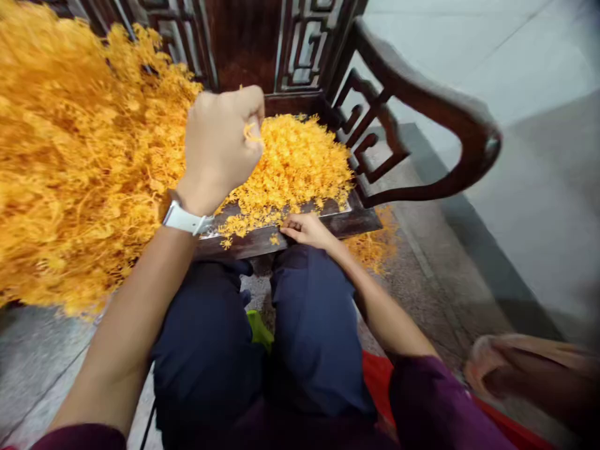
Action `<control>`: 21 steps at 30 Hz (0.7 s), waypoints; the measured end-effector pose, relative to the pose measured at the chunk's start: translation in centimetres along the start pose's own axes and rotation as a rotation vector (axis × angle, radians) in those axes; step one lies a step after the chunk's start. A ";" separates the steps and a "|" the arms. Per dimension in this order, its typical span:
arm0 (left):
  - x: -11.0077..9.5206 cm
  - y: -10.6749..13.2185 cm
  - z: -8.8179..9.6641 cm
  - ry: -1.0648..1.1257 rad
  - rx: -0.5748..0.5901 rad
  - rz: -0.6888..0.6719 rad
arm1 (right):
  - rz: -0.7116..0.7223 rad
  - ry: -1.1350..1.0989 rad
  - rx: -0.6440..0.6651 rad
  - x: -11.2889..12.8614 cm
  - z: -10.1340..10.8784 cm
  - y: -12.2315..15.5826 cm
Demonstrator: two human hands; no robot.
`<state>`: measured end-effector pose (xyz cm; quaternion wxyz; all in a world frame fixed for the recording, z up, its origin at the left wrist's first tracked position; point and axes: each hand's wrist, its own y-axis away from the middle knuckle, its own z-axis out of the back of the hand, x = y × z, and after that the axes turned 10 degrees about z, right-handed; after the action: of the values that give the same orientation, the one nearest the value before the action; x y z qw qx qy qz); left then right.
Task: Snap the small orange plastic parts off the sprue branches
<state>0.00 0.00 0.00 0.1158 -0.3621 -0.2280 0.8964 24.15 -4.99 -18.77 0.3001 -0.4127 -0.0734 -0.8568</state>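
My left hand (224, 140), with a white watch strap (184, 217) at its wrist, is raised over the bench and closed in a fist. A bit of an orange-yellow sprig (251, 132) sticks out between its fingers. My right hand (307, 230) rests at the front edge of the dark wooden bench seat (335, 226), its fingers curled; what they hold, if anything, is hidden. Just beyond it lies a heap of small orange-yellow flower-like pieces (300, 162). To the left rises a large, tangled mass of orange-yellow sprigs (94, 150).
A carved wooden armrest (422, 94) curves out on the right. Orange pieces (375, 244) lie on the floor below the seat. Something red (377, 378) shows beside my right thigh. At lower right is a blurred shape like a person's foot (510, 362).
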 end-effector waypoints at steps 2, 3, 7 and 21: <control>0.1 0.2 0.5 0.038 -0.011 0.005 | -0.024 0.029 -0.053 0.6 1.0 0.4; 0.2 0.2 0.6 0.071 -0.016 0.006 | -0.027 0.021 -0.041 0.8 1.4 0.5; 0.2 0.3 0.8 0.280 -0.031 -0.004 | 0.028 -0.181 0.283 1.5 1.7 -0.3; -4.1 -0.1 6.7 1.482 -0.076 0.480 | 0.053 -0.774 -0.336 6.4 -0.2 -3.5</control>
<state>-1.79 -3.66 6.75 0.0282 -0.9098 -0.0370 0.4125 18.98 -5.14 -13.66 0.2010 -0.7491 -0.0292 -0.6306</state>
